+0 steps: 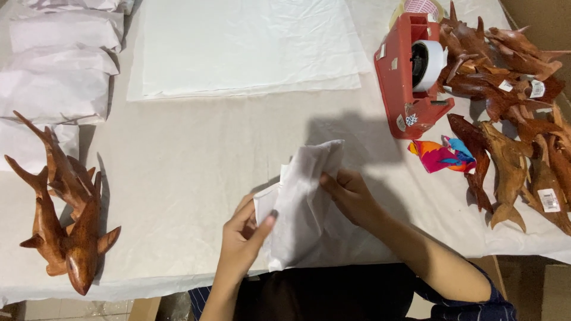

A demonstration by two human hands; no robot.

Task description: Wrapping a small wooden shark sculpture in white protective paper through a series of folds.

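A: White paper, that bundle [303,202] near the table's front edge?

B: Yes. Both hands grasp it. The left hand [241,238] pinches its lower left side, thumb on top. The right hand [351,193] clenches folds at its right edge.

A: What is inside?

B: Cannot tell; the paper hides it.

A: And to the left?

B: 2 brown wooden sharks [65,208] lie on the table [178,154], well apart from the hands.

A: To the right?

B: A colourful cloth [440,156], then a pile of wooden sharks [511,107].

A: Farther back?

B: A red tape dispenser [407,77], flat white sheets [244,44], and wrapped parcels [56,71] at far left.
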